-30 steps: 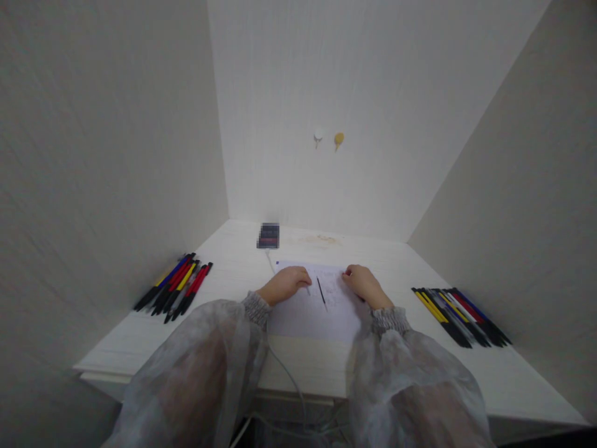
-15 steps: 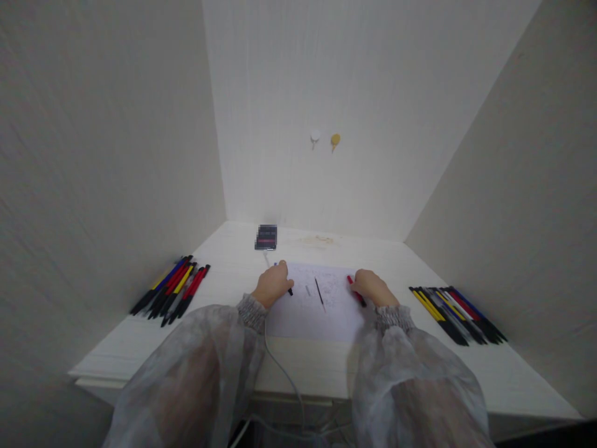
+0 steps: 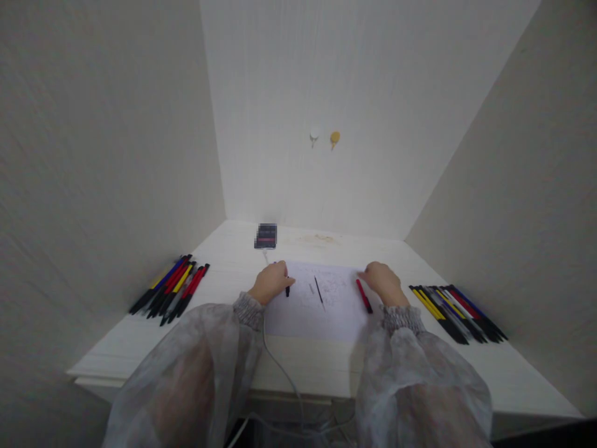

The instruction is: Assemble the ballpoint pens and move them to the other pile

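Observation:
A printed or written sheet of white paper (image 3: 298, 320) lies on the white table. At its left edge my left hand (image 3: 270, 283) is closed on a pen (image 3: 288, 290) whose black end sticks out below the thumb; the rest of it is mostly hidden. Over the sheet's right edge is my right hand (image 3: 383, 283), thumb and fingers apart, with nothing visible in them. A red pen with a black end (image 3: 364, 296) lies slanted on the paper just left of that hand. Between the hands rests a thin dark refill (image 3: 319, 290), a small grey piece (image 3: 312, 289) beside it.
Pens with black ends lie in a left pile (image 3: 172, 289) and a right row (image 3: 454, 311). A phone (image 3: 265, 236) sits at the back with a white cable (image 3: 282, 367) running over the front edge. Two hooks (image 3: 334, 138) are on the back wall; side walls flank the table.
My right hand has come off the red pen and shifted right and slightly up. The red pen now lies farther right and lower. The left hand's pen has turned more upright in view.

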### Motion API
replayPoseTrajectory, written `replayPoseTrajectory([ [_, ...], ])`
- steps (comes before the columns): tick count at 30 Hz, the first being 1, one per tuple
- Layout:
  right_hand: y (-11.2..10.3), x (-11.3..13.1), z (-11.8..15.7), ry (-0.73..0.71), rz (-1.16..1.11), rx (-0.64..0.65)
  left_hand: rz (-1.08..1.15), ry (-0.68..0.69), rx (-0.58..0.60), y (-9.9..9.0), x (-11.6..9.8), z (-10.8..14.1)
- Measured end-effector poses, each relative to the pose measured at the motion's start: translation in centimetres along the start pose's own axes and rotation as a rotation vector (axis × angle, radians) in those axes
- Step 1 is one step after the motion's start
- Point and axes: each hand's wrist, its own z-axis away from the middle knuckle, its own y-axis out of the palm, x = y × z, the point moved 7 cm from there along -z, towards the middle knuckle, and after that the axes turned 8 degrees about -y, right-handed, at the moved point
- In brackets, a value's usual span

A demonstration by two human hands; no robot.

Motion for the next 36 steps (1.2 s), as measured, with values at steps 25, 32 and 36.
replayPoseTrajectory([
  [25, -5.6, -3.8, 2.5, 0.060, -0.673, -0.902, 0.234, -0.043, -0.334, -4.2, -0.2, 0.7],
  [32, -1.6, 3.5, 0.8, -0.294, -0.726, -0.329, 0.148, 0.132, -0.173, -1.5, -2.3, 1.0],
  [36, 2.3, 8.6, 1.7, -0.480, -0.504, -0.035, 0.073, 0.209, -0.094, -0.1, -3.3, 1.2],
])
